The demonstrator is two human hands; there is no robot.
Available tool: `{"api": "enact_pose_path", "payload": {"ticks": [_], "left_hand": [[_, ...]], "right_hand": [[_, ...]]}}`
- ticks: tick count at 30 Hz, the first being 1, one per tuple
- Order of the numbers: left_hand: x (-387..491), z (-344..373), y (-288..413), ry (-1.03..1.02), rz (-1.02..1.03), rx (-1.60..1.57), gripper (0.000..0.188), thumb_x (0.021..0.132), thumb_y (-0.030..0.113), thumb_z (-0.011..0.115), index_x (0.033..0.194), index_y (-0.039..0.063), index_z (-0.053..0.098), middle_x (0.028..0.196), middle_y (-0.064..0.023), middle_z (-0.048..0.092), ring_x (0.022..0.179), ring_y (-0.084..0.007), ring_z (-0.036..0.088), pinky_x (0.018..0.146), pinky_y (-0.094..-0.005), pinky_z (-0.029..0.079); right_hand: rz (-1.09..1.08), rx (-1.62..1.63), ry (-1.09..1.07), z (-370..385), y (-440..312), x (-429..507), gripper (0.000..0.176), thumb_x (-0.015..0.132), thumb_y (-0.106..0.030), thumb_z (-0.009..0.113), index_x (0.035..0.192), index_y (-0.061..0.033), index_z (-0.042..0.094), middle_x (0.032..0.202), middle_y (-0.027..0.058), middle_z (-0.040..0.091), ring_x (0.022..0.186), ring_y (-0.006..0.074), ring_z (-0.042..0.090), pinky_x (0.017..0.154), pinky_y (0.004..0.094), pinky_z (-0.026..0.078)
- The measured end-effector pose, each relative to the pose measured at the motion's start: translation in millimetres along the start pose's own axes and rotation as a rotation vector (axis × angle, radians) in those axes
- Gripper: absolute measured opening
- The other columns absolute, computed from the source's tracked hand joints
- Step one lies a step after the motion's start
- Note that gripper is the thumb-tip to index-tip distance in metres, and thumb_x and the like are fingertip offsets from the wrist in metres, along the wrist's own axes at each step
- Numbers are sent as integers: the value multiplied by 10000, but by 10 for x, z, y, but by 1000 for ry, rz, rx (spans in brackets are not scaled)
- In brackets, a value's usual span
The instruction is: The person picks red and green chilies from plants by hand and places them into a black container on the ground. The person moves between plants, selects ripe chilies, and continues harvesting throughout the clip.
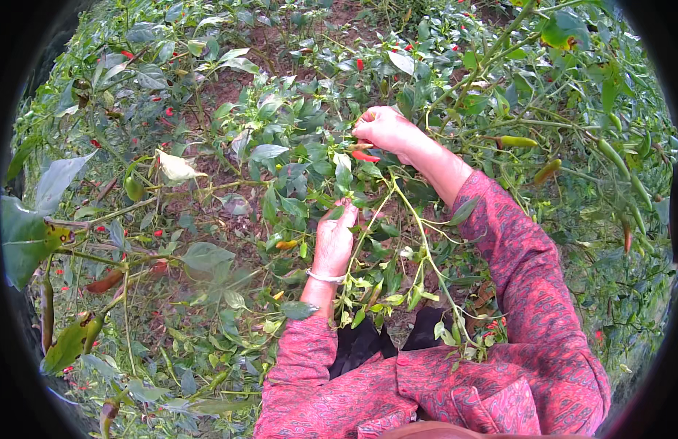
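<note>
My right hand [388, 131] reaches into the top of a chili pepper plant, fingers curled together at the thumb. Just below those fingers are a red chili pepper [365, 157] and an orange-brown chili pepper [360, 146]; whether the fingertips grip a stem is too small to tell. Lower and to the left, my left hand [337, 236] is among the same plant's leaves, a pale band [324, 277] around its wrist. Leaves partly cover its fingertips, so any hold there is hidden. A yellow-orange chili pepper [286, 245] hangs left of that hand.
Forked green stems [421, 230] bend down between my forearms toward my patterned red shirt [471, 384]. Branches with green chili peppers [612, 158] stretch across the right. Large leaves [29, 236] and a brown-red pepper [105, 281] stand close on the left. Reddish soil [229, 90] shows between plants.
</note>
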State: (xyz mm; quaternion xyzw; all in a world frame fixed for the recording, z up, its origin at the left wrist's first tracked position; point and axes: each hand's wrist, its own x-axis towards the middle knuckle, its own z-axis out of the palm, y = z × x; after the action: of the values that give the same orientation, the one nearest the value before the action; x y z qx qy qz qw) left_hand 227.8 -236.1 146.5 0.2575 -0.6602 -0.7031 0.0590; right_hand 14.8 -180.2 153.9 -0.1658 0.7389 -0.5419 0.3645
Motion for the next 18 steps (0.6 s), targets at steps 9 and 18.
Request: {"api": "enact_pose_path", "payload": {"ticks": [9, 18], "left_hand": [[-79, -66, 65, 80, 4, -179, 286, 925, 320, 456, 926, 46, 539, 939, -123, 638, 823, -190, 595, 700, -293, 436], [-151, -65, -58, 13, 65, -223, 279, 939, 195, 442, 985, -32, 599, 927, -93, 651, 865, -177, 613, 831, -302, 446]], "right_hand": [[92, -173, 37, -15, -55, -254, 222, 752, -211, 608, 810, 2, 605, 652, 71, 592, 490, 152, 525, 467, 296, 430], [133, 17, -92, -48, 29, -119, 182, 754, -177, 595, 654, -27, 572, 529, 42, 516, 404, 127, 458, 373, 290, 367]]}}
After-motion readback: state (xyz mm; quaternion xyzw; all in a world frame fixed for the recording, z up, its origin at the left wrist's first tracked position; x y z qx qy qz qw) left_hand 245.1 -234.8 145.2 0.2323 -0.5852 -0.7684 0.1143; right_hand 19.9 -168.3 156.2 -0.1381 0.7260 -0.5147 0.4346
